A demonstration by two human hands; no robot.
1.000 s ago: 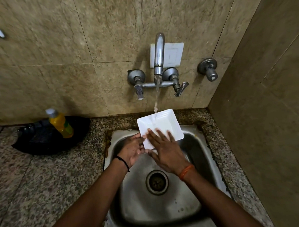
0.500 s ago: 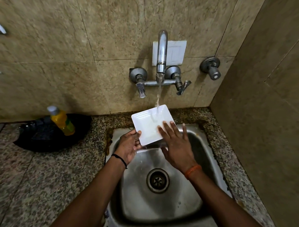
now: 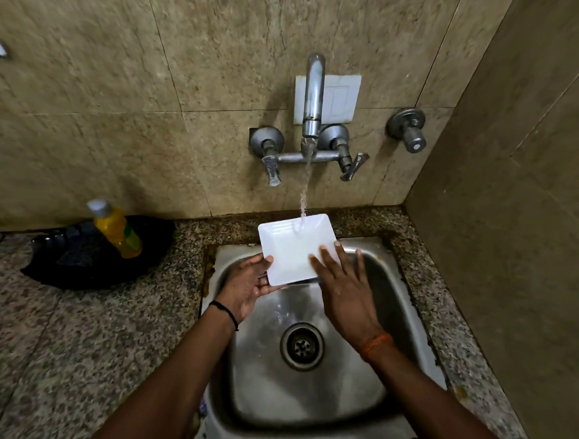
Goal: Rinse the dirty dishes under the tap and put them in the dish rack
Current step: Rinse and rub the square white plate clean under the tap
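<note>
We see the left hand (image 3: 248, 284) gripping the square white plate (image 3: 292, 245) by its near-left edge, under the tap (image 3: 312, 95) stream above the steel sink (image 3: 322, 393). The right hand (image 3: 347, 293) lies open, fingers on the plate's near-right edge.

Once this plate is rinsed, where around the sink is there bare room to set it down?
Bare counter lies left of the sink, in front of the black tray that holds the yellow bottle. A narrow strip runs between sink and right wall. The basin is crowded: both hands, left and right, are on the plate under the tap. No rack is in view.
</note>
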